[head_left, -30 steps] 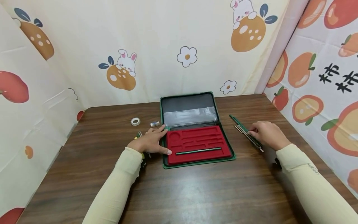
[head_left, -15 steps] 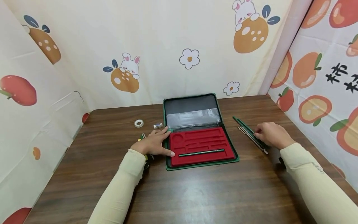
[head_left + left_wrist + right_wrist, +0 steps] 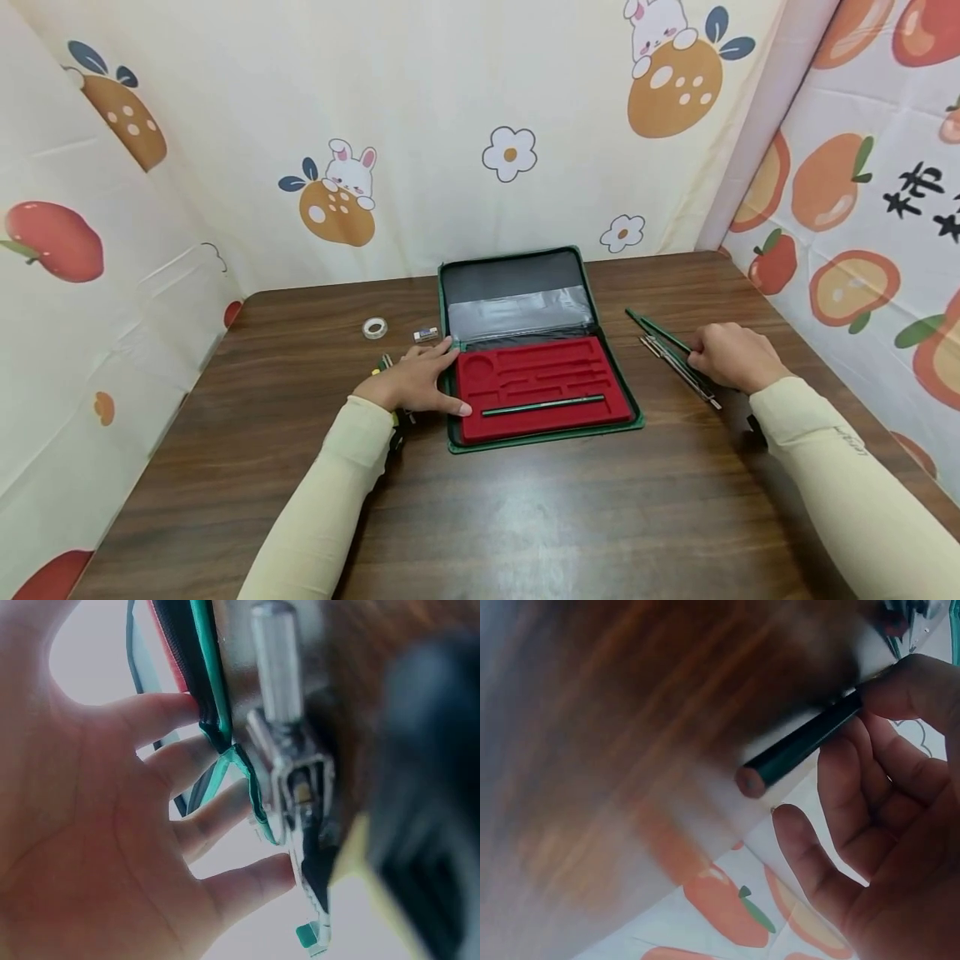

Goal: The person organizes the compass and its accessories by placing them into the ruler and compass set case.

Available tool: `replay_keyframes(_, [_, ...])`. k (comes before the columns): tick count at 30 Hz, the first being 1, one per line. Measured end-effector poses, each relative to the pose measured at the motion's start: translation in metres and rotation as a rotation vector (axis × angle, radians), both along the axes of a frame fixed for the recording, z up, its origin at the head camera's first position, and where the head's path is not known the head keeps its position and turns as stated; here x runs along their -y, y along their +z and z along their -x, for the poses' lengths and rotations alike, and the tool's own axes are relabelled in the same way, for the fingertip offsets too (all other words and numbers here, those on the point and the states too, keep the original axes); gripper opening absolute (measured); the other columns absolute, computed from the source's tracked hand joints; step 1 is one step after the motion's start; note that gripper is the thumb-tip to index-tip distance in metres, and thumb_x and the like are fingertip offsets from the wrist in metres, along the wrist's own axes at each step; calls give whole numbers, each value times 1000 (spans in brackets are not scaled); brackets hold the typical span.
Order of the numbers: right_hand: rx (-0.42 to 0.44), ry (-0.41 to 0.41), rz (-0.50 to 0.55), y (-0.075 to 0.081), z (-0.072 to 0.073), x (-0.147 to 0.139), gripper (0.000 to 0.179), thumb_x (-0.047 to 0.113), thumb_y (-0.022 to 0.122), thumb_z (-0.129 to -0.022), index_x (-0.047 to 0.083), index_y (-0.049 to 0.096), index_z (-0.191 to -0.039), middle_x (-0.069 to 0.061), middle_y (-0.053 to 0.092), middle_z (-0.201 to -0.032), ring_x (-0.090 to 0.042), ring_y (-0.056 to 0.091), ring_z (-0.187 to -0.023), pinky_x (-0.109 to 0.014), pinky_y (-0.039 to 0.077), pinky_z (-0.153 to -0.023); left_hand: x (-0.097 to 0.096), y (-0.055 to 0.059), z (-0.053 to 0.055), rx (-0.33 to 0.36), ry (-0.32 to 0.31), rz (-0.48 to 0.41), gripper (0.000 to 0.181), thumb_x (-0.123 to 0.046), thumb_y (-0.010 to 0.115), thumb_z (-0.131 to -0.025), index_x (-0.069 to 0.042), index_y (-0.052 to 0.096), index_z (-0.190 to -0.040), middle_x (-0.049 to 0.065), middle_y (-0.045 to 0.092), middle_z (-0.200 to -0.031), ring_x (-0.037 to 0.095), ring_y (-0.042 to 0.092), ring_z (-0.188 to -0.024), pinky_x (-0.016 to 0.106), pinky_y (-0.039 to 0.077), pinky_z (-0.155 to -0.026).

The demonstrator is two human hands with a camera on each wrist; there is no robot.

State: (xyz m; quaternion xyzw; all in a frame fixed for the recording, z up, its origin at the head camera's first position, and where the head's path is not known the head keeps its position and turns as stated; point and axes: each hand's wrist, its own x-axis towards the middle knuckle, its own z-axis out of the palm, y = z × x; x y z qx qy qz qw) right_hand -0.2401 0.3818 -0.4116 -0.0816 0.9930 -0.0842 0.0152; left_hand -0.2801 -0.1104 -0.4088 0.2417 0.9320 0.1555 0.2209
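Observation:
An opened green zip case holds a red molded tray (image 3: 543,360), where one dark green pencil (image 3: 543,406) lies in the front slot. My left hand (image 3: 416,379) rests at the case's left edge, fingers spread and thumb by the tray's front left. The left wrist view shows its open palm beside the green case edge (image 3: 206,667). At the right, my right hand (image 3: 738,357) pinches another green pencil (image 3: 802,746) between thumb and fingers, its blunt end sticking out. Beside that hand lie metal drawing tools, perhaps compasses (image 3: 678,371), and more green pencil-like sticks.
A roll of tape (image 3: 374,328) and a small eraser (image 3: 425,335) lie left of the case. Behind my left hand, metal and yellow items (image 3: 386,363) are partly hidden; a metal tool (image 3: 289,735) shows close up there. Printed cloth hangs behind and at both sides.
My right hand has picked out one green pencil, which now angles away from the metal tools. The left hand stays on the case. The head view has shifted slightly.

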Motion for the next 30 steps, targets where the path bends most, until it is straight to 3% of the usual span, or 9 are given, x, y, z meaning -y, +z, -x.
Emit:
replay_keyframes(3, [-6,0,-14,1,0,1,38,15,65,-90,16,43,-60,3,38,-56,-16,39,-52,-32,26,-47,1,-1,0,2,-3,-3,109,-67,73,-78,-18,23,-161,1,9,-168,39,11,-149,60,32,-111])
replay_keyframes(10, [-107,66,-32,12,1,17,19,12,65,-85,16,59,-68,4,52,-63,-16,48,-57,-36,38,-49,1,0,-1,7,2,-2,108,-65,73,-79,-18,22,-162,1,8,-168,39,9,-149,60,30,-112])
replay_keyframes(15, [-177,113,-42,20,-2,38,21,8,65,-81,16,54,-65,4,47,-60,-15,43,-55,-35,36,-48,0,1,-1,4,-4,-12,108,-65,73,-79,-17,23,-161,2,7,-168,40,8,-150,61,28,-112])
replay_keyframes(21, [-240,210,-11,28,-8,70,9,8,71,-80,13,66,-75,6,55,-68,-12,49,-59,-36,46,-51,1,2,0,11,-5,-14,107,-65,74,-79,-18,24,-161,1,7,-168,39,10,-149,63,27,-112])
replay_keyframes(27, [-334,339,1,29,-16,101,21,4,72,-77,18,59,-68,7,47,-65,-11,42,-57,-29,38,-48,2,2,0,17,-6,-22,107,-65,74,-78,-18,25,-161,2,7,-168,39,10,-149,64,24,-113])
replay_keyframes(30, [-370,386,4,28,-20,113,22,4,73,-76,19,59,-67,8,48,-66,-9,43,-56,-30,39,-49,3,2,0,19,-8,-28,107,-64,75,-78,-17,25,-161,2,7,-168,39,10,-149,64,21,-114])
